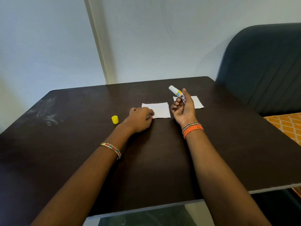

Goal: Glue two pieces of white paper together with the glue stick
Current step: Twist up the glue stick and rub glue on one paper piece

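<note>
Two small pieces of white paper lie flat on the dark table point(65, 144). My left hand point(140, 119) rests with curled fingers on the near left corner of the nearer paper point(160, 110), fingertips pressing it down. My right hand point(184, 106) is raised above the table and grips the uncapped glue stick point(176, 92), its white tip pointing up and to the left. The second paper point(197, 102) lies behind my right hand, partly hidden by it. The yellow cap point(115, 119) stands on the table to the left of my left hand.
A pale wall runs along the table's far edge. A dark blue chair back point(263, 66) stands at the right, with an orange patterned cushion point(286, 123) below it. Chalky smudges mark the table's left part.
</note>
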